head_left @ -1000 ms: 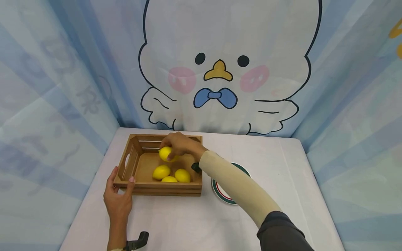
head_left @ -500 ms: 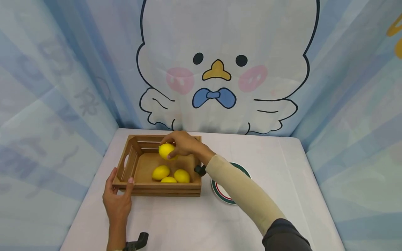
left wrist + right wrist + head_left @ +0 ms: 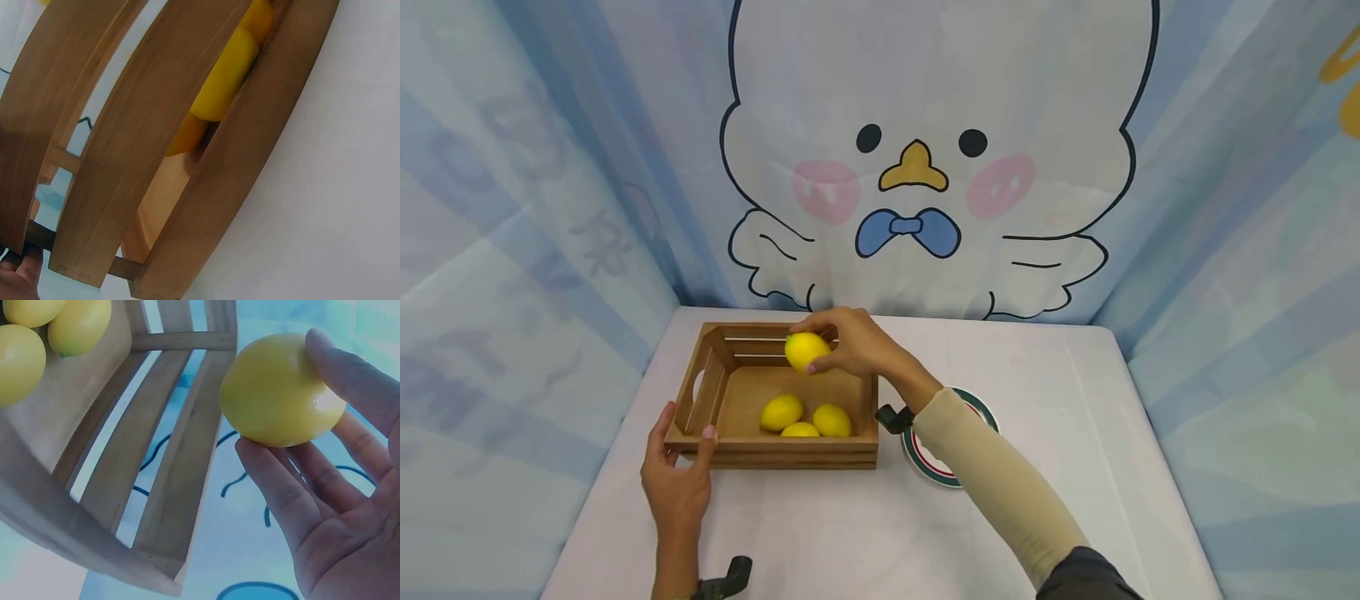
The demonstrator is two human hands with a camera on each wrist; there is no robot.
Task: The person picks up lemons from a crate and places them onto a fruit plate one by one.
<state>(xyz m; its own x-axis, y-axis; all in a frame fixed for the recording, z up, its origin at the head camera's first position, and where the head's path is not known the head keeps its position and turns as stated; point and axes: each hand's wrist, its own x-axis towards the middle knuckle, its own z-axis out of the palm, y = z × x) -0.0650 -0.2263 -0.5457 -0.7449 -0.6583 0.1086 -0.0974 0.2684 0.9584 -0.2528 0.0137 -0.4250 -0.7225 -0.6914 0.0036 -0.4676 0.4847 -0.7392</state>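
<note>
Between thumb and fingers my right hand [image 3: 861, 343] holds a yellow lemon [image 3: 806, 351], raised over the back part of a slatted wooden crate [image 3: 793, 452]. Seen from the right wrist, the held lemon [image 3: 281, 394] is pinched by the thumb on one side and fingertips on the other, beside the crate's slats [image 3: 169, 450]. Three more lemons [image 3: 782, 412] lie together on the crate floor near its front wall. At the front left corner my left hand [image 3: 677, 483] grips the crate, thumb on the front rim. Only part of this hand shows in the left wrist view.
Right of the crate, a round plate [image 3: 928, 467] with green and red rings sits partly under my right sleeve. A white cloth [image 3: 820, 533] covers the table. Printed curtains [image 3: 925, 275] enclose its back and both sides.
My right hand has lifted the lemon higher, and moved slightly right and back with it. The left hand keeps its grip on the crate corner.
</note>
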